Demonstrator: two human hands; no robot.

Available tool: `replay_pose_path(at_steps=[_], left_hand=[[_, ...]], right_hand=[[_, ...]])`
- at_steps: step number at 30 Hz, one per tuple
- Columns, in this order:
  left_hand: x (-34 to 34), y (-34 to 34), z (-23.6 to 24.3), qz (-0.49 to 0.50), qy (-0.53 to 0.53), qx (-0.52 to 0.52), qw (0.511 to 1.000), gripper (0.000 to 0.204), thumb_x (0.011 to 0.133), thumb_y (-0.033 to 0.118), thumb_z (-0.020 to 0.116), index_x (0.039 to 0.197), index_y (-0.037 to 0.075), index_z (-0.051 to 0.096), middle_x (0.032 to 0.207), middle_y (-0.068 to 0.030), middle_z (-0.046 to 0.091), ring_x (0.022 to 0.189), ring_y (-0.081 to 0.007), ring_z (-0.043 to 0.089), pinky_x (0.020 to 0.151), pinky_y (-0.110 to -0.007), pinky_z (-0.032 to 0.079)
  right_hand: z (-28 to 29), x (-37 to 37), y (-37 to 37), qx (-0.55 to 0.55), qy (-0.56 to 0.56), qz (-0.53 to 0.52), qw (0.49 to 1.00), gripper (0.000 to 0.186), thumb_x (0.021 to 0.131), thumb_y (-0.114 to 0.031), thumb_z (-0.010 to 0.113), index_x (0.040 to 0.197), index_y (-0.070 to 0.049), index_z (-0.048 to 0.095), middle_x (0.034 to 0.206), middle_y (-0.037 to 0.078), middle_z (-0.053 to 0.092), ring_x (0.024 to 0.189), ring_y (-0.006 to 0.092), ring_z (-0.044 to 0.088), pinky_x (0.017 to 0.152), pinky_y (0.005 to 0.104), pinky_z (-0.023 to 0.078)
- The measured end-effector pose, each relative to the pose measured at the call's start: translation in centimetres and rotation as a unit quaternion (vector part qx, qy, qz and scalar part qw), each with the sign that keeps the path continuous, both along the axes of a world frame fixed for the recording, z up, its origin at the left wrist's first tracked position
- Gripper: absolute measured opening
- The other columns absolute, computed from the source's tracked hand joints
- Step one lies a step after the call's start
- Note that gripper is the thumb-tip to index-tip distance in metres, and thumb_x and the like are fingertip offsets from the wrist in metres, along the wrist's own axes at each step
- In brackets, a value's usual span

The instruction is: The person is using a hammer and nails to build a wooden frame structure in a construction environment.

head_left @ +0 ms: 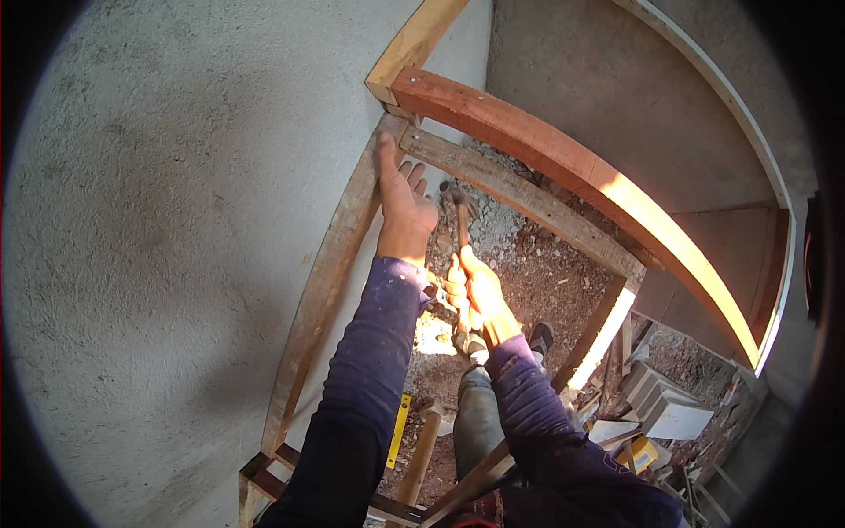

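Observation:
My left hand (pixel 407 211) reaches up to the weathered upright board (pixel 339 233) of a wooden frame beside the wall. Its thumb lies along the board near the upper corner, and its fingers are stretched out, holding nothing. Lower and to the right, my right hand (pixel 480 295) is wrapped round the wooden handle of a hammer (pixel 463 224). The hammer's head points up, below the worn crosspiece (pixel 528 201) and apart from it. Above that crosspiece runs a reddish timber (pixel 546 154), joined near the same corner to a paler piece of wood (pixel 414 44).
A rough grey wall (pixel 158 220) fills the left side. Rubble (pixel 563 255) covers the ground around my feet. A yellow level-like bar (pixel 399 431) and a round pole (pixel 418 458) stand low down. White blocks (pixel 673 414) and scrap wood lie at lower right.

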State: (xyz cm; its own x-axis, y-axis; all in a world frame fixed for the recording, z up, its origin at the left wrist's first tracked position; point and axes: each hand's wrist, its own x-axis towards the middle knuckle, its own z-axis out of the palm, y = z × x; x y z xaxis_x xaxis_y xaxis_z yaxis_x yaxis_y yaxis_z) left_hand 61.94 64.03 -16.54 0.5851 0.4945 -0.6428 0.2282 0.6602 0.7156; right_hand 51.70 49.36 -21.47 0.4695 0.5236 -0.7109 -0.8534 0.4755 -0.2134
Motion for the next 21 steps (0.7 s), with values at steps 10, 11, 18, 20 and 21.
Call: replay_pose_path(at_steps=[10,11,18,20,21], left_hand=[[0.2,0.2,-1.2,0.075,-0.236,-0.22,0.943,0.109,0.073,0.049,0.077,0.142,-0.012,0.02,0.146,-0.0185,0.03,0.138,-0.0289,0.029,0.118,-0.043,0.021],[0.3,0.5,-1.3,0.093,-0.241,-0.242,0.935,0.105,0.074,0.048,0.076,0.142,-0.011,0.022,0.143,-0.0183,0.032,0.136,-0.0287,0.031,0.118,-0.043,0.022],[0.5,0.1,-1.0,0.095,-0.2,-0.247,0.944,0.096,0.076,0.043,0.075,0.139,-0.01,0.026,0.141,-0.0177,0.035,0.134,-0.0282,0.033,0.116,-0.043,0.024],[0.4,0.3,-1.5,0.089,-0.225,-0.22,0.945,0.094,0.076,0.041,0.075,0.139,-0.01,0.026,0.14,-0.0179,0.036,0.134,-0.0286,0.033,0.115,-0.043,0.026],[0.5,0.2,-1.5,0.091,-0.226,-0.22,0.945,0.094,0.076,0.041,0.075,0.139,-0.01,0.026,0.14,-0.0179,0.036,0.134,-0.0286,0.033,0.115,-0.043,0.026]], right_hand=[[4.6,-0.3,1.1,-0.368,-0.447,-0.031,0.815,0.014,0.101,-0.017,0.047,0.098,-0.004,0.049,0.064,0.005,0.052,0.05,0.0144,0.049,0.047,0.0303,0.04],[4.5,0.7,1.7,-0.395,-0.509,-0.029,0.764,0.014,0.101,-0.016,0.047,0.099,-0.003,0.049,0.062,0.006,0.053,0.049,0.0166,0.051,0.047,0.0315,0.04],[2.5,4.4,2.6,-0.508,-0.579,0.056,0.635,0.02,0.097,-0.016,0.055,0.099,0.002,0.047,0.056,0.019,0.052,0.048,0.0355,0.058,0.044,0.0403,0.043],[2.6,4.2,2.1,-0.518,-0.588,0.1,0.613,0.021,0.097,-0.017,0.055,0.1,0.003,0.047,0.056,0.02,0.052,0.05,0.0372,0.059,0.045,0.0409,0.043],[3.8,3.4,1.7,-0.49,-0.59,0.035,0.641,0.021,0.099,-0.019,0.052,0.095,0.002,0.047,0.055,0.013,0.049,0.047,0.0247,0.053,0.043,0.0362,0.04]])
